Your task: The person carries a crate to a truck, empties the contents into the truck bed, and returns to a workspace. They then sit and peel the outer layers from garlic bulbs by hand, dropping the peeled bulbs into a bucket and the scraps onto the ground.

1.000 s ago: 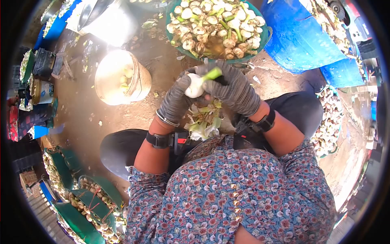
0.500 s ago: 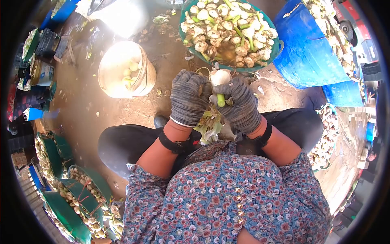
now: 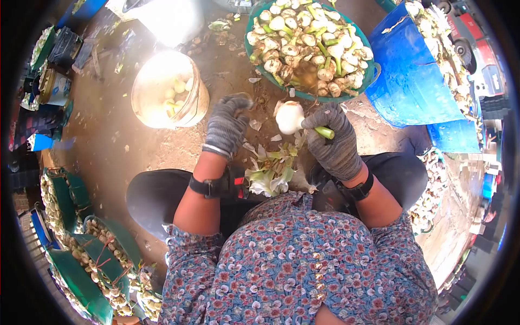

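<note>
My right hand (image 3: pixel 333 138), in a grey striped glove, grips a white bulb (image 3: pixel 289 117) by its green stem, the bulb pointing left. My left hand (image 3: pixel 227 122), gloved alike, is apart from the bulb on its left. Its fingers are curled and slightly blurred, and what they pinch, if anything, is too small to make out. Below and between the hands lie peeled leaves and skins (image 3: pixel 273 170). Beyond the right hand stands a green tub (image 3: pixel 374 70) full of bulbs with cut stems. A whitish bucket (image 3: pixel 200 100) holding a few clean bulbs is left of my left hand.
Blue containers (image 3: pixel 411 70) heaped with bulbs or skins stand at the upper right. Green crates (image 3: pixel 81 281) of bulbs are at the lower left. More bulbs (image 3: pixel 430 189) lie beside my right knee. Scraps litter the brown ground (image 3: pixel 108 146).
My left hand has moved left, away from the bulb. My right hand still grips the stem, and the bulb has tipped to the left. More of the leaves below shows.
</note>
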A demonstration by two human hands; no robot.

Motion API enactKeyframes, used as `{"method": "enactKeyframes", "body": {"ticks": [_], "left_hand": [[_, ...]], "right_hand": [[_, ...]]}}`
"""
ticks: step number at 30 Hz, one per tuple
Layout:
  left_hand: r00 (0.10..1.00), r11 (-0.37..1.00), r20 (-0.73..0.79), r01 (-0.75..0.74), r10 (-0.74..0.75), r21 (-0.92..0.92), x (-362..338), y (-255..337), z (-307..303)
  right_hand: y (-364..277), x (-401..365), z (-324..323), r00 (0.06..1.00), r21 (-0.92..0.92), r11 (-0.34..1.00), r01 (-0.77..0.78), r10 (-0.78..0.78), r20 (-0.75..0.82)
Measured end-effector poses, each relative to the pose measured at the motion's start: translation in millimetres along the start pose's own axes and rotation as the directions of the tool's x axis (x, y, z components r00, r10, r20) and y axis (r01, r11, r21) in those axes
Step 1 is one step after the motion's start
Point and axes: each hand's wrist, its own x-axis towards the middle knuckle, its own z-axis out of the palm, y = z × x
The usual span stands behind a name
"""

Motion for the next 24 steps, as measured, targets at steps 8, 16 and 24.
{"method": "enactKeyframes", "body": {"ticks": [8, 16, 24], "left_hand": [[0.989, 0.980, 0.043, -0.145, 0.140, 0.135, -9.0, 50.4, 8.5], [0.960, 0.901, 0.109, -0.280, 0.258, 0.332, -4.1, 56.4, 8.9], [0.939, 0.833, 0.164, -0.343, 0.302, 0.433, -2.8, 51.7, 9.2]], "right_hand": [[0.1, 1.6, 20.3, 0.993, -0.221, 0.970, 0.105, -0.092, 0.070], [-12.2, 9.1, 21.3, 0.970, -0.232, 0.954, 0.188, -0.144, 0.194], [-12.3, 4.7, 21.7, 0.958, -0.223, 0.961, 0.161, -0.098, 0.269]]}}
